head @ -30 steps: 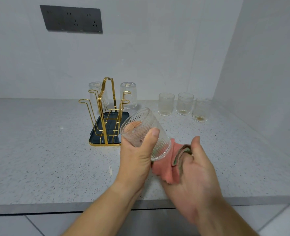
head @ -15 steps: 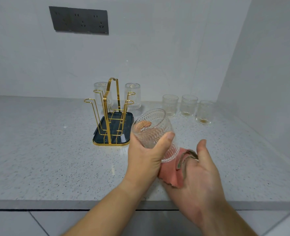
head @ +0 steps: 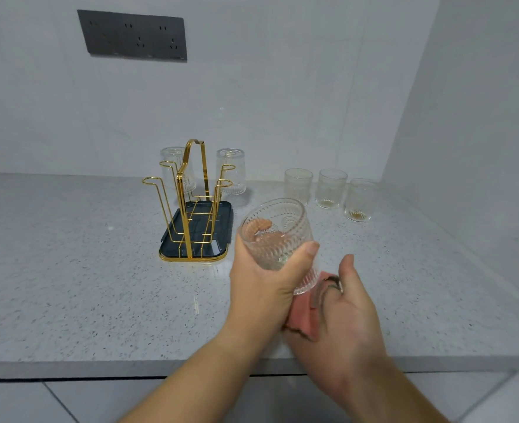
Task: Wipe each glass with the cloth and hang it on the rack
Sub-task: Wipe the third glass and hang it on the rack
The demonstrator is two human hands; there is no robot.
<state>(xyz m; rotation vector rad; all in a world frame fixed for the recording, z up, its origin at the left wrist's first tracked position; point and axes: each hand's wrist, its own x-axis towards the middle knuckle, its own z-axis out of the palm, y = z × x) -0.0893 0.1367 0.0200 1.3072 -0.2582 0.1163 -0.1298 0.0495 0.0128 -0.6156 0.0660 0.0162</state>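
Left hand (head: 261,288) grips the ribbed clear glass (head: 278,236), tilted, mouth toward the gold wire rack (head: 191,203) ahead-left; right hand (head: 349,315) holds the pink cloth (head: 304,319) against its base.

Head-worn view, facing forward and down, near the counter (head: 69,285)

We see only a pink corner of the cloth (head: 305,319). The rest is buried between the glass (head: 278,236), the left grip (head: 264,279) and the right grip (head: 346,312), whose fingers are out of sight beneath it. Both forearms run off the bottom edge, and the gold handle of the rack (head: 180,193) crosses the rear-left glass (head: 171,160) at upper centre.
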